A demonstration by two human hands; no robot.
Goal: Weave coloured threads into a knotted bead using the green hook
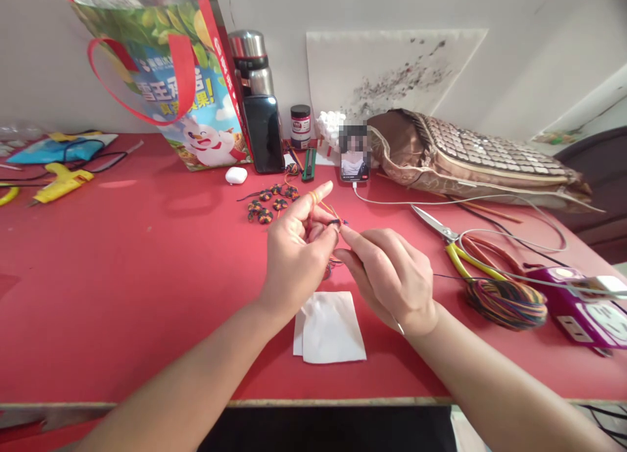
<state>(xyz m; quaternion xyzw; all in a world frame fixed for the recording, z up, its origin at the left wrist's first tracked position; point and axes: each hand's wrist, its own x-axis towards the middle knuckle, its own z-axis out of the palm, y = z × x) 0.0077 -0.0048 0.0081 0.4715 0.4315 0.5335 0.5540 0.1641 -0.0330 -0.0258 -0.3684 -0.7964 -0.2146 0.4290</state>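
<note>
My left hand (298, 259) is closed in a pinch on a small dark, multicoloured crochet piece (335, 223), its index finger stretched out with orange yarn (314, 197) looped round it. My right hand (394, 269) grips a thin metal crochet hook (400, 326); the hook's end shows below the palm, and its tip is hidden at the piece. Both hands meet there. Loose yarn (327, 269) hangs beneath the fingers. Just beyond my left hand lie several small crocheted pieces (265, 215). A multicoloured yarn ball (507, 303) sits to the right, with a strand running toward my right hand.
White tissue (336, 331) lies below my hands. Scissors (443, 232) and a purple power strip (582, 308) are at right. Behind stand a shopping bag (196, 122), dark phone (264, 135), jar (300, 127) and lit phone (354, 168). A yellow glue gun (61, 181) lies left.
</note>
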